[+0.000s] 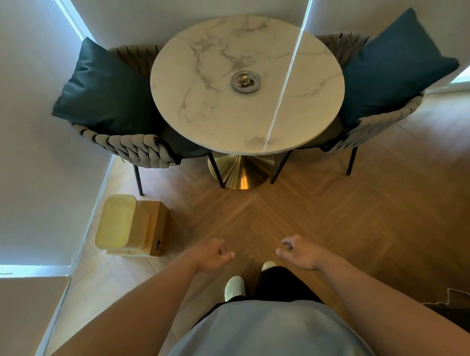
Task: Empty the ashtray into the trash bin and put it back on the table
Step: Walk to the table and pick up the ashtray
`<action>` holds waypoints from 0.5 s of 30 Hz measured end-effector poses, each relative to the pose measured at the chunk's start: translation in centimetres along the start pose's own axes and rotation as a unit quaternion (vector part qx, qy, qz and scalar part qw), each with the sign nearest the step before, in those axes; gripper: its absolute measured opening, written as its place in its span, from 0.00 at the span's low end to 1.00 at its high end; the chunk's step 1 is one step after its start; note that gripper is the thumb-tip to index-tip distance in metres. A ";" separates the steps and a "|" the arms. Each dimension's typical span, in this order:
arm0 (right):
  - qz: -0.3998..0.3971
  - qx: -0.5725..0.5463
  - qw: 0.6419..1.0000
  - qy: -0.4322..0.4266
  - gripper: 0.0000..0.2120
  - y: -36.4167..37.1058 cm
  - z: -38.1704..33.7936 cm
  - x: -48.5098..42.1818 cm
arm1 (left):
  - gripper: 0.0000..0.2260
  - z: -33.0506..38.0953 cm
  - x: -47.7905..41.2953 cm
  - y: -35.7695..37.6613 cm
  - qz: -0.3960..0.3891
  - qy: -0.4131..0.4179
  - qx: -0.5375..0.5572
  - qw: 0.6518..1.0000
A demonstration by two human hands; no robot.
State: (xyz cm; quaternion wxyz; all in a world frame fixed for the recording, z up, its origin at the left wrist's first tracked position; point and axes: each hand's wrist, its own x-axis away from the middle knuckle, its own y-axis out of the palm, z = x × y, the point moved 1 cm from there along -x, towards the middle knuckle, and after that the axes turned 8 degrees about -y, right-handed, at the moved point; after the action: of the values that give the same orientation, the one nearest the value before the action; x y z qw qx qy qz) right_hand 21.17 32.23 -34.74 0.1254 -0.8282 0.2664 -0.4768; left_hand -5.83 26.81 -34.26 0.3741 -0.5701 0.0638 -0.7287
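Note:
A round metal ashtray (245, 81) with ash and butts in it sits near the middle of a round white marble table (199, 117). A yellowish trash bin (121, 224) stands on the floor at the left, by the wall, its top covered by a pale lid. My left hand (212, 254) and my right hand (297, 251) hover low over the floor, well short of the table. Both hold nothing, with fingers loosely curled and apart.
Two woven chairs with teal cushions (103, 89) (392, 65) flank the table. The table stands on a brass cone base (241, 172). Herringbone wood floor (336, 214) spreads ahead. My feet in pale shoes (234, 287) show below my hands.

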 end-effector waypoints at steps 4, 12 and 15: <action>-0.002 -0.006 1.000 0.000 0.30 -2.0 -0.5 -2.0 | 0.21 0.0 -1.8 -1.3 -0.008 0.000 -0.003 1.000; 0.000 -0.004 1.000 -0.005 0.28 -9.3 -0.3 -7.3 | 0.20 1.8 -7.2 -6.6 0.000 -0.025 -0.008 1.000; -0.003 0.015 1.000 -0.013 0.28 -13.0 -0.3 -9.7 | 0.20 4.0 -9.7 -9.6 0.001 -0.029 0.007 1.000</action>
State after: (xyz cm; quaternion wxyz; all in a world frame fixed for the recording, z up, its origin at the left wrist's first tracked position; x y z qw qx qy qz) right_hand 21.15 48.45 -35.58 0.1394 -0.8332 0.2550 -0.4704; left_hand -6.15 41.02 -35.46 0.3811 -0.5878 0.0484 -0.7120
